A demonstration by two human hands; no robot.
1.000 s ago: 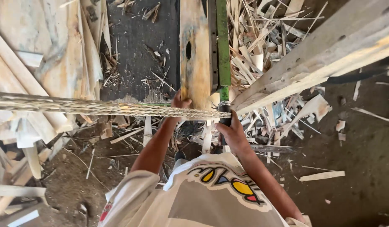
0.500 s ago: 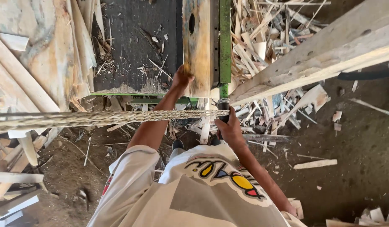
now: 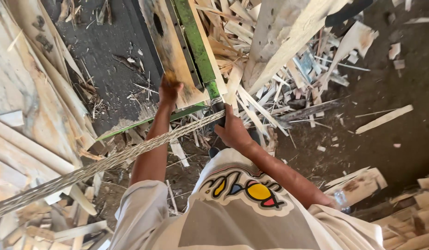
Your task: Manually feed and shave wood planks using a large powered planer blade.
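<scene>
Splinters threaten: left hand (image 3: 169, 89) presses flat on the rough board (image 3: 170, 55), right hand (image 3: 232, 131) clenches a dark handle (image 3: 219, 112); board may slip.

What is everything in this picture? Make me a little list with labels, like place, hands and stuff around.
place: dirt ground littered with pale wood scraps
left hand: left hand pressed flat on the near end of a pale wooden plank with a dark knot hole
right hand: right hand closed around a dark handle beside the green metal rail
across the view: thick braided rope, running from lower left toward the right hand
right of rail: big pale timber beam
left side: stacked pale boards
clothing: white shirt with colourful print
</scene>
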